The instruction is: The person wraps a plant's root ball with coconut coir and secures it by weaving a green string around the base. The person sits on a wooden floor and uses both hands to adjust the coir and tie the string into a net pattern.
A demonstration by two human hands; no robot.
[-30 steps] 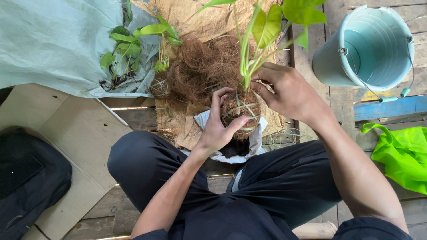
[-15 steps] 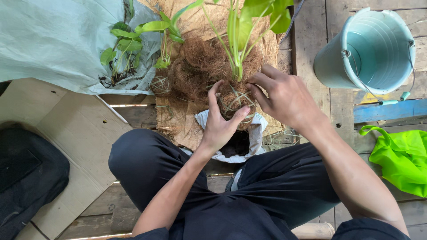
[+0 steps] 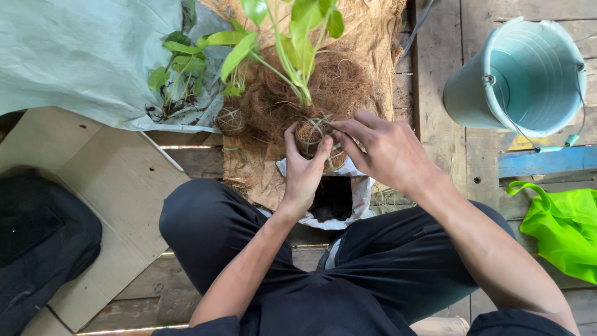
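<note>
My left hand [image 3: 305, 167] cups a brown fibre ball [image 3: 313, 132] wrapped around the roots of a green leafy plant [image 3: 297, 34], thumb on its left side. From the right, my right hand [image 3: 384, 151] pinches thin string at the ball's top. The ball hangs above an open white bag of dark soil [image 3: 333, 198] between my knees. A heap of loose coconut fibre [image 3: 326, 87] lies just beyond it on a brown fibre mat [image 3: 373, 37].
A second, finished fibre ball with a plant [image 3: 231, 119] rests at the mat's left edge, beside more plants [image 3: 177, 68] on a pale plastic sheet [image 3: 74, 56]. A light-blue bucket [image 3: 528, 74] stands at the right. A green bag [image 3: 563, 227], flat cardboard [image 3: 112, 186] and a dark backpack [image 3: 37, 249] lie around.
The plant's leaves have swung to the left and up in the view. My right hand has shifted from the ball's right side to pinching string at its top; the left hand keeps its hold.
</note>
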